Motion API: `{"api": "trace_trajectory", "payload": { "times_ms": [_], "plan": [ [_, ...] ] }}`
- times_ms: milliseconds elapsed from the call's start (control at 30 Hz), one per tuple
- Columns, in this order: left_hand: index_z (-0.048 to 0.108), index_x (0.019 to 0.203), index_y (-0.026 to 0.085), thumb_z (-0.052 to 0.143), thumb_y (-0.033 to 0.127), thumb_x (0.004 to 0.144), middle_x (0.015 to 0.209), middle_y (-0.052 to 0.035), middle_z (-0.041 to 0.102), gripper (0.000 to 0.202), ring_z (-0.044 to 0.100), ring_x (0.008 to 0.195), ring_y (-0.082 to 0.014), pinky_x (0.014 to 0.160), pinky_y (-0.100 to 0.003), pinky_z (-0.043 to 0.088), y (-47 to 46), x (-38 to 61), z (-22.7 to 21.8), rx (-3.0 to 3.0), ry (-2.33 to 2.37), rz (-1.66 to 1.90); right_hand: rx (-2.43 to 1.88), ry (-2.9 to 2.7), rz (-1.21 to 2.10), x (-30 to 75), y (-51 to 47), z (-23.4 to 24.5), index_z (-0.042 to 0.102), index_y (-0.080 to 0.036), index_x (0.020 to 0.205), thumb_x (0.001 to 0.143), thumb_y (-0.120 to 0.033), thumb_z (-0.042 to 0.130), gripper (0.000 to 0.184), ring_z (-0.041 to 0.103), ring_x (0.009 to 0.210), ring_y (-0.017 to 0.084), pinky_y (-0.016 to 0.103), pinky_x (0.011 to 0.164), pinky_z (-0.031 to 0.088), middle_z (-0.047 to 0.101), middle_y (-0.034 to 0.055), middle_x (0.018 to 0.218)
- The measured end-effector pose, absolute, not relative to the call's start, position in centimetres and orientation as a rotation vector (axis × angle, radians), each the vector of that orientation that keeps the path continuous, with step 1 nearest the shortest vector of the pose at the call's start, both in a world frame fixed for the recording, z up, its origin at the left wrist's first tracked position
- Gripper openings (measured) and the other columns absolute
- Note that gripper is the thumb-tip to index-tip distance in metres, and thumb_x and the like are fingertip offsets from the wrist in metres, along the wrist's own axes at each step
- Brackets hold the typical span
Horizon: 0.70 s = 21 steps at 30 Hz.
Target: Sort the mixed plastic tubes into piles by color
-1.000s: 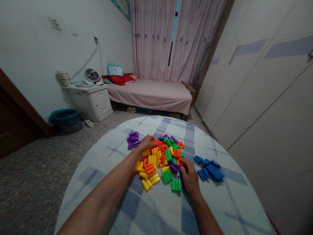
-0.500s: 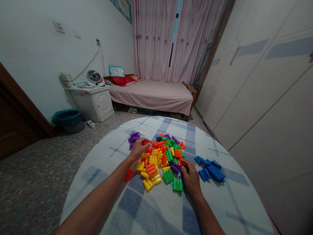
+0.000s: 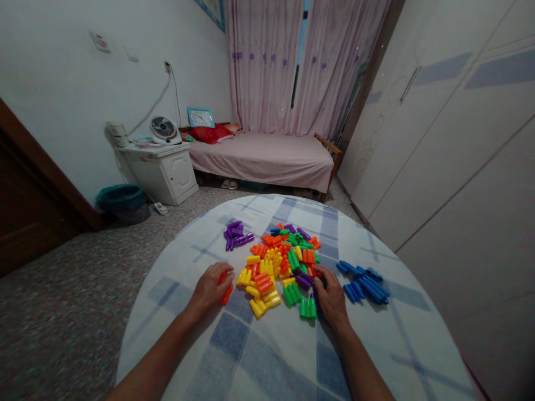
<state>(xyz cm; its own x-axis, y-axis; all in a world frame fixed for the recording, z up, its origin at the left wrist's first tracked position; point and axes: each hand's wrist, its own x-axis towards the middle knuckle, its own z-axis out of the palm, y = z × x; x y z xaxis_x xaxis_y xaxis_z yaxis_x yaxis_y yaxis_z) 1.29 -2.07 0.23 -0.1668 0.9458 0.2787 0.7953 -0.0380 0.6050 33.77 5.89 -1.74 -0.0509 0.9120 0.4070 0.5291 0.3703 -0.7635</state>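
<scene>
My left hand (image 3: pixel 209 288) is at the left of the pile, its fingers closed on an orange plastic building block (image 3: pixel 224 275). Right below it lies another orange block (image 3: pixel 227 296), close to the fingertips. At the pile's right edge is my right hand (image 3: pixel 333 296), fingers curled; a bit of green shows between thumb and fingers, but its shape is hidden. A purple block (image 3: pixel 314 301) lies partly under that hand. Between the hands spreads a mixed pile with yellow blocks (image 3: pixel 266 268), green blocks (image 3: pixel 308 307) and more orange blocks (image 3: pixel 263 282).
A group of purple blocks (image 3: pixel 234 234) lies at the back left of the round table, and blue blocks (image 3: pixel 368 285) lie to the right. A checked cloth (image 3: pixel 267 362) covers the table. Beyond stand a bed (image 3: pixel 267 159), a white cabinet (image 3: pixel 179 172) and a wardrobe (image 3: pixel 438 167).
My left hand has moved from the pile's upper left towards me, carrying an orange block beside the other one. The right hand stays at the pile's edge. A purple block once behind my left hand now shows.
</scene>
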Motion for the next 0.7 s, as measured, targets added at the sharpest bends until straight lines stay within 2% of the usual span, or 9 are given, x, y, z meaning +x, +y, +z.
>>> {"api": "trace_trajectory", "payload": {
  "times_ms": [233, 367, 533, 600, 700],
  "plan": [
    [0.065, 0.094, 0.021, 0.046, 0.039, 0.083, 0.108, -0.009, 0.065, 0.028, 0.057, 0.104, -0.0241, 0.095, -0.041, 0.045, -1.2, 1.9, 0.7, 1.948, 2.018, 1.023, -1.292, -1.719, 0.517, 33.8, 5.9, -1.7, 0.061, -0.017, 0.103, 0.081, -0.026, 0.044, 0.029, 0.054, 0.108, 0.023, 0.042, 0.098, 0.04, 0.06, 0.0099, 0.112],
    [0.063, 0.097, 0.019, 0.043, 0.034, 0.084, 0.108, -0.0085, 0.064, 0.029, 0.057, 0.106, -0.0211, 0.096, -0.037, 0.044, 1.5, 2.3, 2.4, 1.946, 1.959, 1.107, -1.289, -1.71, 0.513, 33.7, 5.9, -1.6, 0.061, -0.017, 0.102, 0.08, -0.027, 0.045, 0.029, 0.054, 0.107, 0.023, 0.042, 0.097, 0.04, 0.061, 0.0101, 0.111],
    [0.062, 0.105, 0.015, 0.046, 0.031, 0.081, 0.114, -0.0105, 0.062, 0.033, 0.056, 0.107, -0.0205, 0.092, -0.033, 0.044, 6.3, 3.9, 2.6, 1.896, 1.914, 0.892, -1.278, -1.708, 0.514, 33.7, 5.9, -1.7, 0.062, -0.017, 0.101, 0.08, -0.026, 0.045, 0.029, 0.055, 0.107, 0.023, 0.042, 0.097, 0.041, 0.061, 0.0101, 0.11],
    [0.064, 0.1, 0.014, 0.049, 0.033, 0.079, 0.109, -0.0107, 0.064, 0.032, 0.058, 0.102, -0.0216, 0.088, -0.032, 0.044, 7.7, 4.7, 2.2, 1.875, 1.931, 0.845, -1.282, -1.708, 0.516, 33.7, 6.0, -1.7, 0.062, -0.017, 0.1, 0.079, -0.026, 0.045, 0.028, 0.055, 0.107, 0.023, 0.042, 0.097, 0.041, 0.061, 0.0101, 0.11],
    [0.066, 0.079, 0.015, 0.054, 0.033, 0.073, 0.086, -0.0074, 0.067, 0.022, 0.061, 0.086, -0.0208, 0.077, -0.03, 0.045, 8.8, 5.8, 2.0, 1.837, 1.965, 0.804, -1.289, -1.71, 0.518, 33.7, 5.9, -1.7, 0.061, -0.017, 0.101, 0.079, -0.026, 0.045, 0.029, 0.055, 0.107, 0.023, 0.042, 0.097, 0.04, 0.061, 0.0102, 0.111]
  ]
}}
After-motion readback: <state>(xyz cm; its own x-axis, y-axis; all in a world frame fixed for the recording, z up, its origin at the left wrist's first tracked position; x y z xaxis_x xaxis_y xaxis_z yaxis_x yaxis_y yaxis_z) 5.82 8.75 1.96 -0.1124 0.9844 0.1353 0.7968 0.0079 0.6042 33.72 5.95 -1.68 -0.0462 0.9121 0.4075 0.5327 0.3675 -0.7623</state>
